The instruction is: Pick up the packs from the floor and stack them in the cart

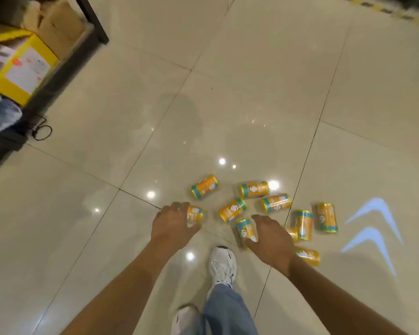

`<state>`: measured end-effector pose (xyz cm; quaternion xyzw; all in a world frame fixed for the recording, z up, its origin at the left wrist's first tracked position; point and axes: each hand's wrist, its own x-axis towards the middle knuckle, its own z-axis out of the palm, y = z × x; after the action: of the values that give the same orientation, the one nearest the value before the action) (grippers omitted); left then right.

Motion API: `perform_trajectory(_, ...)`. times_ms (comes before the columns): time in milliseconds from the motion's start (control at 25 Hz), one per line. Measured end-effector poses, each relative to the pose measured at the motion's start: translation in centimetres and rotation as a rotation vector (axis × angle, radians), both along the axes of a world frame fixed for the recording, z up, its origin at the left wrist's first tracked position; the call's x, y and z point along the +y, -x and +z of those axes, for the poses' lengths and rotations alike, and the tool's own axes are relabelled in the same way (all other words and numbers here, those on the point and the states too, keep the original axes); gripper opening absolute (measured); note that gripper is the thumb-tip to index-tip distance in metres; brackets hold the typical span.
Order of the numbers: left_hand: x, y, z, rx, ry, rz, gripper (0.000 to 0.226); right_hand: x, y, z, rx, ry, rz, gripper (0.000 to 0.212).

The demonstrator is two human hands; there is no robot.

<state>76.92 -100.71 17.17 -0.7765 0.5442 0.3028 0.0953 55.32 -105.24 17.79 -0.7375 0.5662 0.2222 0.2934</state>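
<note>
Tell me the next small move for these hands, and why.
Probably close each hand round its pack and lift. The left hand covers one end of the leftmost yellow pack; the right hand spans the pack nearest the white shoe. Whether either grips yet is unclear.

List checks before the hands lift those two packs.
1. Left hand wraps left pack: ok, fingers and thumb curl round it.
2. Right hand closed on right pack: cannot tell; it spans the pack.
3. Neighbour pack, half hidden by the right hand, untouched: cannot tell.
4. Shoe clear of packs: ok.
5. Sight of the cart: cannot tell, none plainly in view.
</note>
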Motion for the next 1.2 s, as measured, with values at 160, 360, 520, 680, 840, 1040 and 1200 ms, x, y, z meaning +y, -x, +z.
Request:
perform_trajectory(160,-3.5,-2.3,-11.9,0.048,-0.030,-0.004,0.067,-4.1,-1.8,-11.0,0.037,-0.069,0.045,0.065)
perform_trajectory(360,-4.4,-5.0,-28.1,0.050,-0.198,-0.002,0.068,-6.4,-2.9,-26.6,0.060,-0.027,0.152,0.068)
perform_trajectory(520,-2.4,-5.3,-36.7,0.073,-0.206,-0.086,0.076,-5.5,-3.4,-35.6,0.109,-0.060,0.246,0.077)
perform_trajectory(680,-2.7,-5.6,-40.9,0.022,-0.137,-0.262,0.091,-4.6,-3.2,-39.9,0.179,-0.023,0.391,0.083)
perform_trajectory(840,-4.6,-5.7,-42.7,-0.001,-0.060,-0.313,0.083,-5.3,-3.4,-41.9,0.195,0.111,0.514,0.082)
perform_trajectory(1040,-4.2,-5.7,-43.2,-0.008,-0.038,-0.183,0.079,-6.8,-4.2,-43.2,0.177,0.185,0.607,0.078)
perform_trajectory(1200,-3.8,-5.1,-41.8,0.011,-0.082,0.033,0.075,-6.5,-3.0,-42.0,0.100,0.174,0.485,0.069)
